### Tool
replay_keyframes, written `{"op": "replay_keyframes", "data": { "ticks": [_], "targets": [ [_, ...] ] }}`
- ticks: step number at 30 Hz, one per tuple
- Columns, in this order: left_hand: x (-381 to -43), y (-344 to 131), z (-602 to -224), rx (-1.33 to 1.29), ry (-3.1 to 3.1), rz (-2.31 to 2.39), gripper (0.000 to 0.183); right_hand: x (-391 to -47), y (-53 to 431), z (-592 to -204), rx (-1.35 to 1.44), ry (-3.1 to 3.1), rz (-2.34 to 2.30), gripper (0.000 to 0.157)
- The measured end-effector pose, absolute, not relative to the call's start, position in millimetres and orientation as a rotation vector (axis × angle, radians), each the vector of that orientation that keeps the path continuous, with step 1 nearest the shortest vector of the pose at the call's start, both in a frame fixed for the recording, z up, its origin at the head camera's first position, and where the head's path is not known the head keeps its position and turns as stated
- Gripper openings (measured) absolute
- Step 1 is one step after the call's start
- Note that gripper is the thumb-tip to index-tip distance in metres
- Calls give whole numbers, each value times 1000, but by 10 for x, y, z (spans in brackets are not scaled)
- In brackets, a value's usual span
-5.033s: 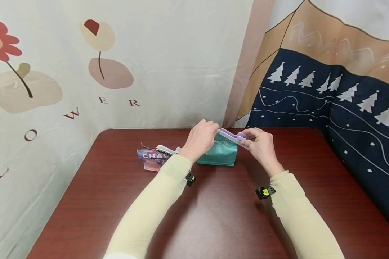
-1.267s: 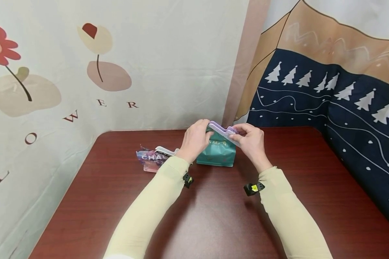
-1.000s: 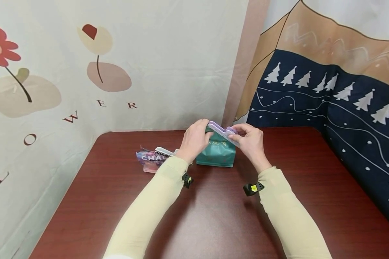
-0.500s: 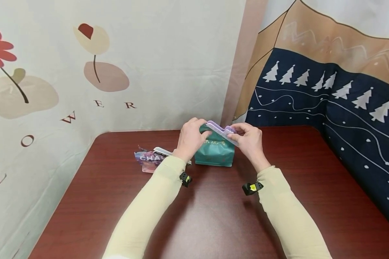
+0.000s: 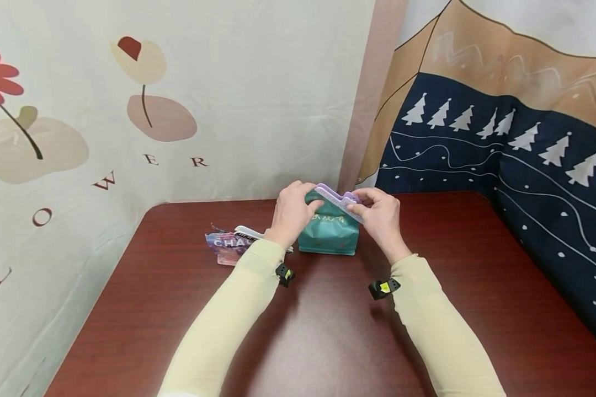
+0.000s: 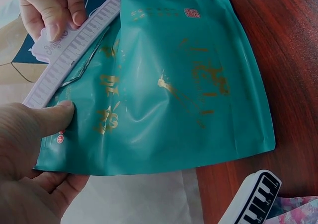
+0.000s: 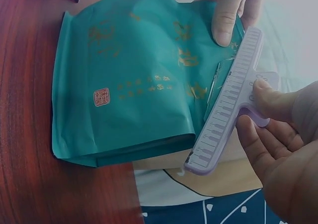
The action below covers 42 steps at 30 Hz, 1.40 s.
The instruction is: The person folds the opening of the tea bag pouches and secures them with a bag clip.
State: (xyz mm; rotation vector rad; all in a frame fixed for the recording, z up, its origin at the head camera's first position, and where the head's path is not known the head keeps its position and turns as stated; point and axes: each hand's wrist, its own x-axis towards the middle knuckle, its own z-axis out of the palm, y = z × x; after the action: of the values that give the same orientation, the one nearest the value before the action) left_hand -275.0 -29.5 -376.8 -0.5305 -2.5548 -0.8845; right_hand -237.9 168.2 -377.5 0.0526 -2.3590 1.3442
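Note:
A teal pouch bag (image 5: 328, 234) with gold lettering stands on the table. My left hand (image 5: 290, 212) pinches its upper edge at the left, thumb on the front and fingers behind. My right hand (image 5: 379, 215) pinches the tabs of a lilac sealing clip (image 7: 228, 102) with a piano-key pattern between thumb and fingers. The clip (image 6: 74, 52) lies slanted along the bag's top edge, touching or very close to it. Whether its jaws have the edge between them I cannot tell. The right wrist view shows the bag (image 7: 124, 85) with its top flattened beside the clip.
To the left of the teal bag, a small purple-pink pouch (image 5: 223, 242) stands with a white piano-key clip (image 5: 248, 232) on it, partly behind my left arm. The reddish-brown table (image 5: 338, 331) ends at a pale curtain (image 5: 258, 110) and a dark blue one (image 5: 442, 149).
Since the oldest frame, the lilac clip and my right hand have moved left, over the bag's top edge. My left thumb now shows on the bag's front. The last second brings little movement.

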Motion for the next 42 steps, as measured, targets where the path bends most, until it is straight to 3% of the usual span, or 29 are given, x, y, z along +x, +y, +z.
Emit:
{"op": "replay_keyframes", "data": {
  "ticks": [42],
  "targets": [
    [-2732, -313, -3745, -538, -2591, -886, 38, -2443, 1717, -3763, 118, -2395, 1332, 26]
  ]
}}
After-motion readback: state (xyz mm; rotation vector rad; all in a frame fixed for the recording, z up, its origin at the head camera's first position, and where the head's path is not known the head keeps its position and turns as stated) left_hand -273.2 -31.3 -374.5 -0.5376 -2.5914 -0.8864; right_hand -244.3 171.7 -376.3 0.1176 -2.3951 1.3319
